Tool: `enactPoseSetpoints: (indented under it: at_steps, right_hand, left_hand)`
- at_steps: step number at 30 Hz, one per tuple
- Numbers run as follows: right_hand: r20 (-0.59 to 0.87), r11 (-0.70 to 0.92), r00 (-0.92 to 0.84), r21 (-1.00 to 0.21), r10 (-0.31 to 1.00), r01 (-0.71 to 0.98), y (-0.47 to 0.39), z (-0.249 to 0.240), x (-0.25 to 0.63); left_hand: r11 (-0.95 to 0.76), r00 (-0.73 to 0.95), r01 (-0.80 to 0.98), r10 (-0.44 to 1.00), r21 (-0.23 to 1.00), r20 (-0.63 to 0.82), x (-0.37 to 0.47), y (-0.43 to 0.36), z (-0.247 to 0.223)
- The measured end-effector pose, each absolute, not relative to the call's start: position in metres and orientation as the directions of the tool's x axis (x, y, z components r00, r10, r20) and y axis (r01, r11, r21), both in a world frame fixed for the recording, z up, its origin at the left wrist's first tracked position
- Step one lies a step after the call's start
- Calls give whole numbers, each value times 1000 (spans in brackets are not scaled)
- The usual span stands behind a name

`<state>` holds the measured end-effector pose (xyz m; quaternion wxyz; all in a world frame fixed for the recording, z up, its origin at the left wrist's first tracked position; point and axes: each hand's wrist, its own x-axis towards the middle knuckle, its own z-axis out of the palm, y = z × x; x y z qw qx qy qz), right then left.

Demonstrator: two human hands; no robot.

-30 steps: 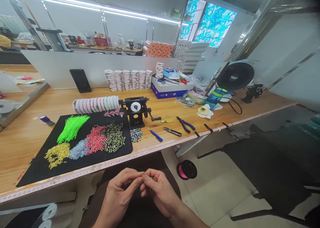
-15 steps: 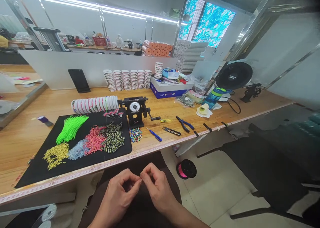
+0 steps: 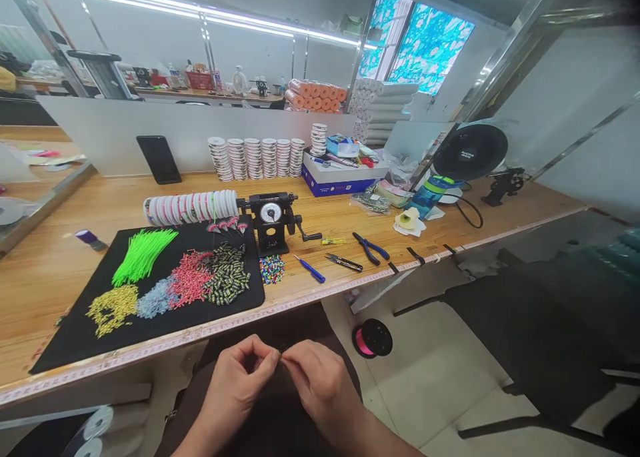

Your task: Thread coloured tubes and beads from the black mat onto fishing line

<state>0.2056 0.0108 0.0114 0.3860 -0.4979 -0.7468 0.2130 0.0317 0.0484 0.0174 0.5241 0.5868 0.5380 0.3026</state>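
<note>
Over my lap, my left hand [image 3: 239, 382] and my right hand [image 3: 320, 380] meet fingertip to fingertip. Both are pinched closed, and what lies between the fingertips is too small to make out. Beyond them on the table lies a black mat [image 3: 165, 333] with heaps of small parts: bright green strips [image 3: 143, 253], yellow pieces [image 3: 113, 309], pale blue pieces [image 3: 156, 298], red pieces [image 3: 191, 278] and dark striped pieces [image 3: 229, 275]. A hand-cranked winder [image 3: 273, 223] carries a row of white spools [image 3: 190, 207] behind the mat.
Multicoloured beads [image 3: 271, 269], a blue-handled tool [image 3: 310, 269], thread snips [image 3: 344, 262] and pliers [image 3: 370, 248] lie right of the mat. Stacked spools [image 3: 253, 159], a phone [image 3: 159, 159] and a box [image 3: 345, 179] stand behind. A pink-wound reel [image 3: 373, 338] is on the floor.
My right hand has turned, its fingers now folded flatter and closer together. My left fingertips stay pinched against it. The things on the table have not moved.
</note>
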Motion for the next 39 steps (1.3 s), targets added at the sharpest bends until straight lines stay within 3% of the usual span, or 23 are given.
enactPoseSetpoints:
  at_steps: [2, 4, 6, 8, 11, 13, 15, 17, 20, 22, 24, 28, 32, 34, 36, 39]
  right_hand:
    - [393, 505, -328, -549, 859, 666, 11, 7, 208]
    - [370, 548, -409, -472, 834, 690, 13, 4, 210]
    - [340, 554, -439, -478, 832, 681, 16, 6, 212]
    - [288, 500, -412, -575, 865, 648, 21, 10, 212]
    - [105, 246, -301, -842, 948, 481, 26, 16, 211]
    - [-116, -59, -271, -976, 956, 207, 29, 14, 209]
    - [-309, -357, -319, -928, 896, -104, 31, 8, 207]
    - [-396, -503, -358, -814, 846, -289, 32, 0, 205]
    - [-434, -548, -348, -748, 831, -374, 31, -11, 203]
    - [-456, -560, -329, -713, 827, -421, 30, -16, 200]
    - [-480, -571, -310, -678, 821, -463, 28, -20, 197]
    - [-514, -585, -288, -644, 808, -493, 26, -24, 189]
    - [-474, -531, -241, -723, 847, -442, 23, -17, 192]
    - [-381, -420, -179, -850, 907, -319, 21, -9, 198]
    - [-231, -242, -118, -966, 966, -94, 18, 0, 203]
    - [-106, -97, -85, -990, 991, 104, 14, 8, 206]
  left_hand:
    - [102, 256, 380, 944, 919, -211, 32, 49, 19]
    - [85, 269, 418, 940, 905, -212, 32, 51, 20]
    - [59, 279, 463, 938, 885, -208, 31, 53, 22]
    - [26, 290, 503, 937, 864, -197, 29, 56, 24]
    - [-30, 321, 536, 931, 844, -171, 26, 58, 26]
    - [-60, 343, 543, 926, 838, -156, 24, 59, 26]
    - [-146, 380, 550, 921, 822, -91, 23, 58, 24]
    - [-325, 441, 543, 895, 774, 66, 22, 57, 21]
    - [-625, 549, 515, 766, 587, 334, 21, 55, 16]
    - [-724, 611, 513, 685, 462, 396, 22, 53, 11]
    - [-756, 653, 508, 650, 412, 389, 24, 54, 5]
    - [-727, 656, 487, 670, 483, 347, 27, 57, -5]
    - [-557, 555, 503, 794, 661, 246, 26, 59, -2]
    - [-408, 483, 501, 864, 763, 144, 26, 58, 2]
    - [-245, 431, 467, 902, 850, 23, 27, 55, 4]
    - [-47, 409, 366, 905, 930, -115, 30, 51, 3]
